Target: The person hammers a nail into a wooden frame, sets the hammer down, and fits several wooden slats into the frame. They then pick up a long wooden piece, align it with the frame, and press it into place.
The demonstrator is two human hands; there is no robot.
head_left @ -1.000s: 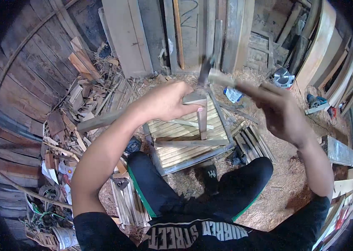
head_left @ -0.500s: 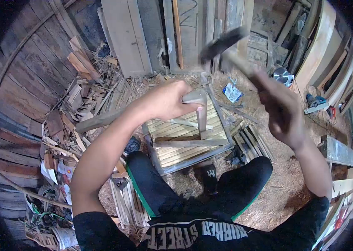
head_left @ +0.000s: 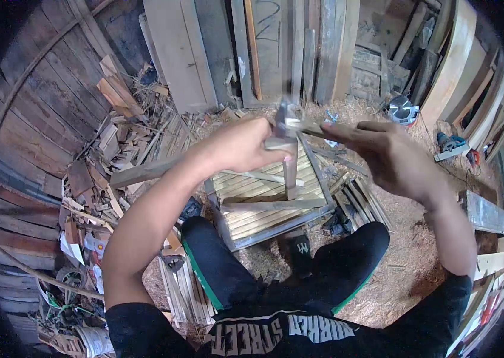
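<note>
My left hand is wrapped round the top of a wooden piece, where an upright wooden bar meets a long beam running off to the left. In my right hand is the handle of a hammer, its head blurred and down at the joint beside my left fingers. Beneath lies a slatted wooden panel with a dark frame, and a wooden strip crosses it near the foot of the upright bar.
Wood offcuts are heaped at the left. Short slats lie right of the panel. A circular saw blade and a blue power tool are on the floor at the right. Tall boards lean behind.
The hammer has swung down and left from its raised position to the joint, and my right hand has moved with it. My left hand keeps its hold on the wood.
</note>
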